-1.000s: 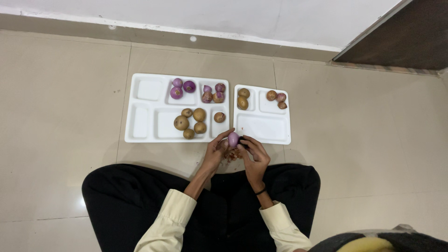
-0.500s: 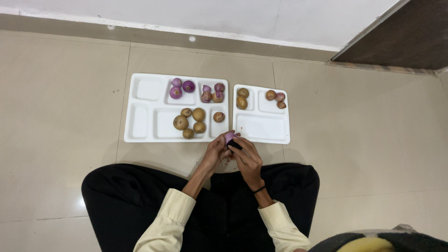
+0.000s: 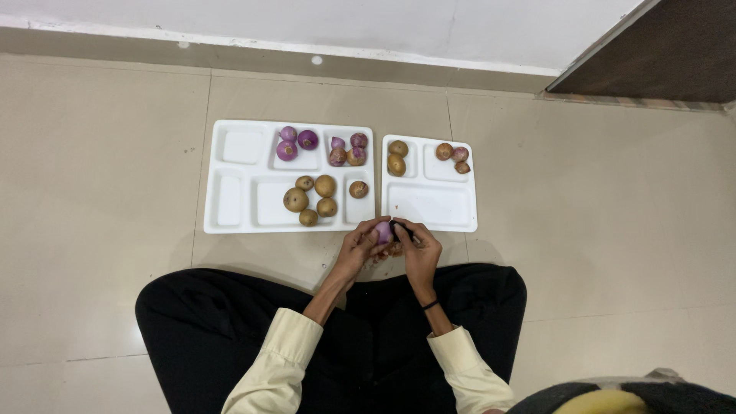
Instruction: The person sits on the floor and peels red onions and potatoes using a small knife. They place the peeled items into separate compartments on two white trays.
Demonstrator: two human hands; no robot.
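Head view, looking down on a seated person's lap and a tiled floor. The left hand (image 3: 359,247) and the right hand (image 3: 418,247) meet just in front of the large white compartment tray (image 3: 230,211), at its near right corner. Between them sits a purple onion (image 3: 383,231): the left fingers curl around its left side, clamped on it. The right fingers are closed on a small dark tool (image 3: 400,228), which touches the onion's right side; its kind cannot be told. Brownish peel scraps (image 3: 389,250) lie on the floor directly beneath the hands.

On the large tray, three peeled purple onions (image 3: 295,143) occupy a far middle compartment; right of them lies a mixed cluster of small onions (image 3: 346,151). Five brown potatoes (image 3: 312,202) fill the near central compartment, and a single small onion (image 3: 358,188) lies in the compartment to their right.

A smaller white tray (image 3: 429,207) lies just right of the large tray, edges nearly touching. It holds two potatoes (image 3: 397,158) in its far left compartment and three small unpeeled onions (image 3: 453,156) in its far right one. No labels or packages show.
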